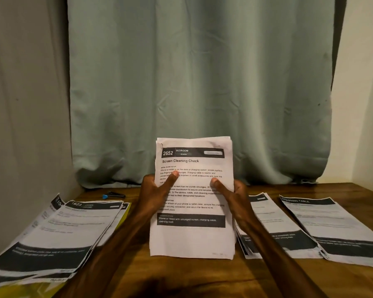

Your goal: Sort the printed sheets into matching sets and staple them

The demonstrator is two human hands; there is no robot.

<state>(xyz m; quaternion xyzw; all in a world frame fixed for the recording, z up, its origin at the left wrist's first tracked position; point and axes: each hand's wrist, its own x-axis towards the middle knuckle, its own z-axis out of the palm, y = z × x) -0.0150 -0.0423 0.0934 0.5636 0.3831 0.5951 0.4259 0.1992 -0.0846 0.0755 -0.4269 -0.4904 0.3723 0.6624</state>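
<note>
Gripped upright by both side edges: white stack of printed sheets (192, 237) headed "Screen Cleaning Check", long axis near vertical, lower edge down by the brown wooden table (181, 276), contact unclear. Pinched at the left edge by the left hand (154, 190), thumb across the print; likewise at the right edge by the right hand (235, 194). Back-left, well apart, nearer the left hand: small black tool with a blue tip (114, 195), probably the stapler

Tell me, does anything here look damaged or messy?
The top-left corner of the held stack looks torn and creased. The left pile is fanned out askew, lying over a yellow folder.
</note>
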